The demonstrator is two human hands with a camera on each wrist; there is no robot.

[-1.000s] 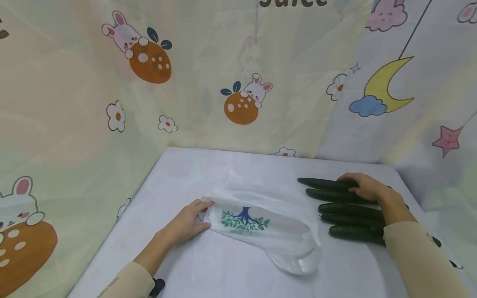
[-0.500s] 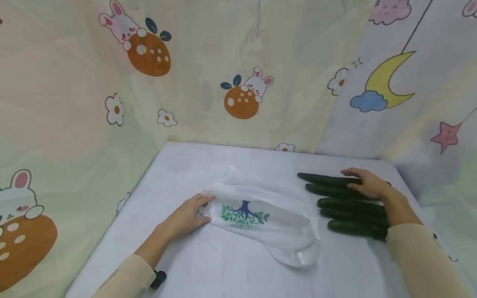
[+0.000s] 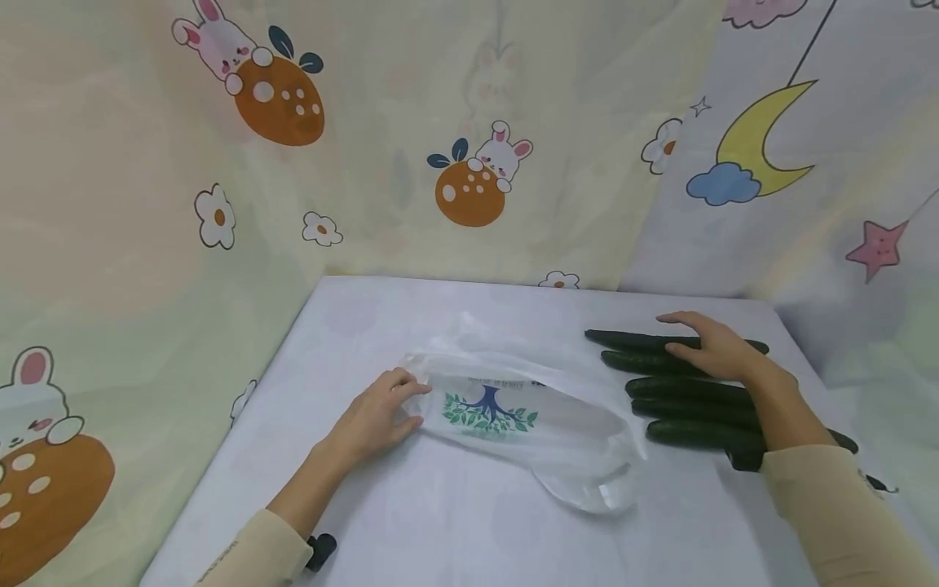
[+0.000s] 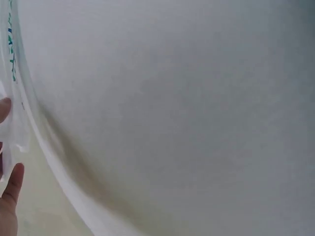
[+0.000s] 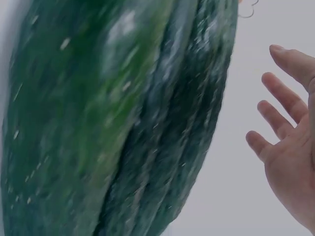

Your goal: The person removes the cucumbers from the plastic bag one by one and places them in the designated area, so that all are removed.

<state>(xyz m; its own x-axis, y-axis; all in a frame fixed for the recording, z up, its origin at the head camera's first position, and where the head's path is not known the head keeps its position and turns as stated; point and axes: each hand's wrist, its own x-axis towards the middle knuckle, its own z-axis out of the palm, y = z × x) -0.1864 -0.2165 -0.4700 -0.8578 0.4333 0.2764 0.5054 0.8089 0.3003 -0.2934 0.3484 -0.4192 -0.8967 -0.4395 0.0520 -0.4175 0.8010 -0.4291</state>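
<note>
A white plastic bag (image 3: 579, 416) with a printed blue and green tree lies flat in the middle of the table. At its left end my left hand (image 3: 372, 416) touches the plastic with its fingertips. The thumb (image 4: 15, 182) stands apart from the bag in the left wrist view. Several dark green cucumbers (image 3: 693, 390) lie side by side to the bag's right. Over the two farthest ones is my right hand (image 3: 719, 346), fingers spread and nothing held. In the right wrist view that hand (image 5: 290, 162) appears apart from the large, close cucumbers (image 5: 98, 118).
The white-covered table (image 3: 440, 522) has a patterned cloth backdrop (image 3: 381, 163) behind it and at both sides. Black wrist devices (image 3: 321, 552) show at both sleeves.
My right hand has lifted off the far cucumbers and its fingers have spread. The left hand has shifted slightly at the bag's end. The head view has tilted a little.
</note>
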